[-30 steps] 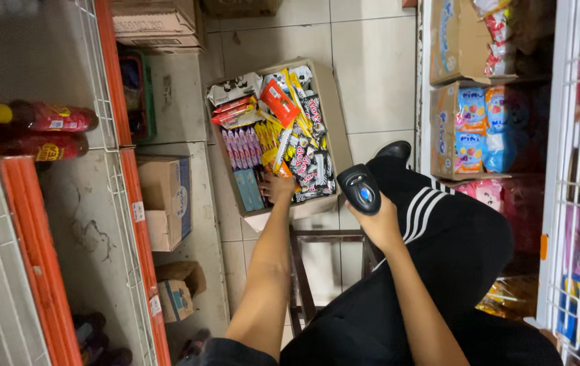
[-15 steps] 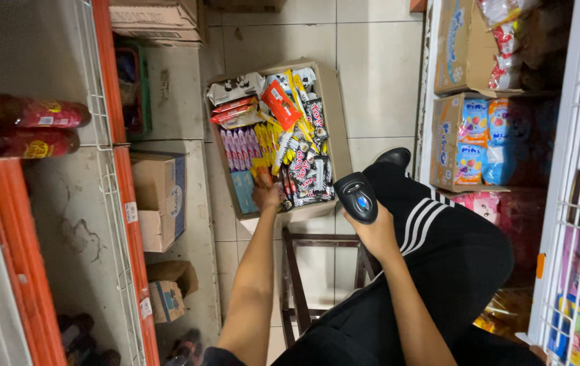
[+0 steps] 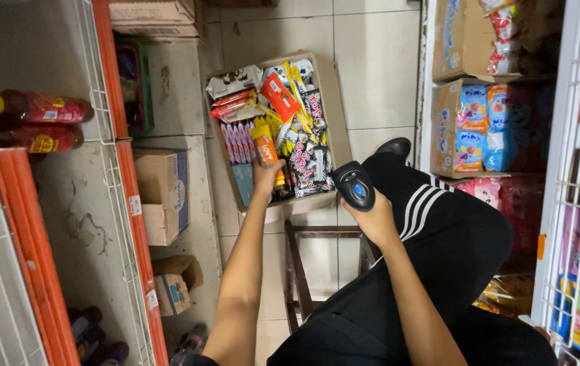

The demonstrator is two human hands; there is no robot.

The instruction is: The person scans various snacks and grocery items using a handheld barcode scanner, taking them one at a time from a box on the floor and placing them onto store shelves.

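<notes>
A cardboard box [image 3: 336,102] full of several snack packets rests on a small wooden stool [image 3: 303,234] on the tiled floor. My left hand [image 3: 266,177] reaches into the box's near edge and grips an orange packet [image 3: 265,144] standing among the others. My right hand [image 3: 370,218] holds a black handheld barcode scanner [image 3: 354,184] just right of the box, over my knee in black trousers with white stripes [image 3: 439,224].
An orange-framed wire shelf [image 3: 110,169] with red bottles [image 3: 39,120] runs along the left, with cardboard boxes [image 3: 161,193] under it. On the right, a white wire rack [image 3: 574,203] and open cartons of blue snack packs [image 3: 486,125] line the aisle.
My left hand has closed on the orange packet and lifted it upright in the box. The scanner in my right hand has shifted slightly toward the box.
</notes>
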